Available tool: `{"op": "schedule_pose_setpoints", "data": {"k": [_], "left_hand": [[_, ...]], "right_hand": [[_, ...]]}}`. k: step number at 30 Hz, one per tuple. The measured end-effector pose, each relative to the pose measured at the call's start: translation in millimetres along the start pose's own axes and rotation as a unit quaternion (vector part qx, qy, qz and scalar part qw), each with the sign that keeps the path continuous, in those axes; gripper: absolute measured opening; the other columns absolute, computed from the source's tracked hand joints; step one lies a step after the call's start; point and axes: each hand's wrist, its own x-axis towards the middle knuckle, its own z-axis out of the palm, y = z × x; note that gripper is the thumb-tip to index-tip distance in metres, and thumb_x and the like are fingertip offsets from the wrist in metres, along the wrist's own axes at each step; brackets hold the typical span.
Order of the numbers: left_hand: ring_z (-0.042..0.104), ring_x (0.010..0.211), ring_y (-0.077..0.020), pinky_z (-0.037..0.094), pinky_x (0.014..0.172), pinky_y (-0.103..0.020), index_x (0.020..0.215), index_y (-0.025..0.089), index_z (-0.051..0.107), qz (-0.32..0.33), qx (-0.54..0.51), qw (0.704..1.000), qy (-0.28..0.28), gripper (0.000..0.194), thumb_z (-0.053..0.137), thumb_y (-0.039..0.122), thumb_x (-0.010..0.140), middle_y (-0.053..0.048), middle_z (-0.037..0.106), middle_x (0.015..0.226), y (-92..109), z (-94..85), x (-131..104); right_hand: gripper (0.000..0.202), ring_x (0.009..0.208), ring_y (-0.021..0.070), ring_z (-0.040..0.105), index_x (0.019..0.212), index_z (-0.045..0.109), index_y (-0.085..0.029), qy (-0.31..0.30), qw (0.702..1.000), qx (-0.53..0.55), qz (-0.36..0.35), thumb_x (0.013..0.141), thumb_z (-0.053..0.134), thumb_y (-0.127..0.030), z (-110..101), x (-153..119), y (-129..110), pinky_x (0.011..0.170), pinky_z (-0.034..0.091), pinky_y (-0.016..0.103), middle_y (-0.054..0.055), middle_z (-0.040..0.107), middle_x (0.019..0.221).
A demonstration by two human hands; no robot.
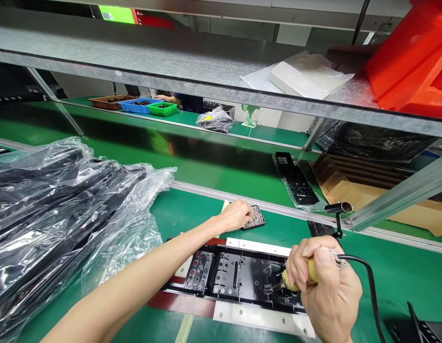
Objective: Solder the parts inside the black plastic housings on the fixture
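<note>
My left hand [238, 215] reaches to a small black tray [263, 222] filled with small shiny metal pieces that look like screws [257, 216]. Its fingers are bent together at the tray's near side, and what they pinch, if anything, is hidden. Wrapped in my right hand [330, 281] is a yellow electric screwdriver [312, 271] with a black cord [371, 281] leading off to the right. The screwdriver's tip points left and down over a black plastic housing [226, 275]. That housing lies in a fixture with white side strips [256, 317] and dark red parts [185, 303].
Long black parts in clear plastic bags [64, 214] cover the left bench. A metal shelf [164, 62] crosses above, holding a red bin [414, 66]. Behind stand a blue tray [135, 105], a green tray [163, 109] and a bagged black panel [297, 181]. Another person's hand [168, 98] shows beyond.
</note>
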Motion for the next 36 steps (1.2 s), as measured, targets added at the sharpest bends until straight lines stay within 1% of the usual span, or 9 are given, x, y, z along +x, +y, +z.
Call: {"op": "schedule_pose_setpoints", "data": {"k": [6,11,15,20,22,24,27,30,36], "left_hand": [[0.067,0.081,-0.0226,0.049,0.081,-0.032,0.065,0.017,0.063,-0.004,-0.023,1.0,0.021,0.018,0.06,0.013,0.083,-0.007,0.068,0.072,7,7.9,2],[0.064,0.067,-0.019,0.047,0.068,-0.029,0.069,0.016,0.065,-0.04,-0.072,0.996,0.046,0.016,0.056,0.012,0.081,-0.005,0.068,0.067,11,-6.1,-8],[0.066,0.071,-0.0167,0.047,0.064,-0.026,0.078,0.015,0.069,-0.067,-0.132,0.988,0.052,0.015,0.058,0.021,0.085,-0.003,0.073,0.077,18,-23.1,-37],[0.066,0.076,-0.0148,0.048,0.068,-0.024,0.092,0.018,0.076,-0.075,-0.181,0.98,0.035,0.017,0.066,0.032,0.091,-0.001,0.076,0.087,40,-34.2,-91],[0.066,0.08,-0.0148,0.048,0.075,-0.025,0.091,0.02,0.077,-0.053,-0.185,0.981,0.024,0.015,0.065,0.028,0.093,0.0,0.076,0.09,49,-33.5,-110],[0.066,0.086,-0.0155,0.047,0.082,-0.026,0.088,0.02,0.076,-0.01,-0.176,0.984,0.007,0.015,0.064,0.024,0.096,0.0,0.076,0.09,54,-30.5,-126],[0.065,0.09,-0.0161,0.047,0.086,-0.026,0.088,0.019,0.074,0.053,-0.156,0.986,-0.026,0.016,0.062,0.022,0.098,-0.001,0.075,0.09,56,-24.2,-140],[0.065,0.091,-0.0158,0.047,0.088,-0.026,0.089,0.019,0.074,0.094,-0.149,0.983,-0.045,0.017,0.061,0.023,0.099,-0.002,0.074,0.093,53,-18.7,-144],[0.065,0.094,-0.0158,0.047,0.093,-0.028,0.09,0.019,0.076,0.141,-0.134,0.978,-0.069,0.021,0.059,0.023,0.101,-0.003,0.074,0.095,50,-13.9,-137]], "right_hand": [[0.021,0.045,0.0079,0.045,0.086,0.058,-0.021,-0.003,1.0,0.005,-0.003,0.102,0.051,-0.032,-2,-1,2,0.042,0.042,0.021,-0.005,0.048,0.055],[0.02,0.045,0.0077,0.044,0.086,0.058,-0.021,-0.009,1.0,0.007,-0.005,0.102,0.052,-0.033,-1,0,3,0.041,0.041,0.02,-0.005,0.048,0.055],[0.021,0.044,0.0077,0.044,0.085,0.058,-0.021,-0.01,1.0,0.002,-0.012,0.102,0.053,-0.033,1,1,1,0.04,0.041,0.02,-0.005,0.048,0.055],[0.021,0.044,0.0077,0.044,0.085,0.058,-0.021,-0.007,1.0,0.0,-0.01,0.101,0.055,-0.033,2,2,0,0.04,0.041,0.021,-0.005,0.049,0.055],[0.021,0.044,0.0077,0.044,0.084,0.058,-0.021,-0.004,1.0,-0.002,-0.013,0.101,0.055,-0.033,2,2,0,0.04,0.04,0.021,-0.005,0.049,0.055],[0.02,0.043,0.0078,0.045,0.084,0.058,-0.021,-0.004,1.0,-0.005,-0.018,0.101,0.055,-0.033,2,2,0,0.04,0.041,0.022,-0.005,0.049,0.054],[0.02,0.043,0.008,0.045,0.085,0.058,-0.021,-0.007,1.0,-0.009,-0.022,0.101,0.055,-0.033,1,1,0,0.04,0.041,0.022,-0.006,0.048,0.054],[0.02,0.044,0.0082,0.045,0.085,0.058,-0.021,-0.007,0.999,-0.015,-0.028,0.101,0.055,-0.033,1,2,1,0.04,0.041,0.022,-0.005,0.049,0.055],[0.02,0.043,0.0084,0.045,0.085,0.058,-0.021,-0.004,0.999,-0.018,-0.028,0.101,0.054,-0.034,2,2,0,0.04,0.041,0.023,-0.006,0.049,0.054]]}}
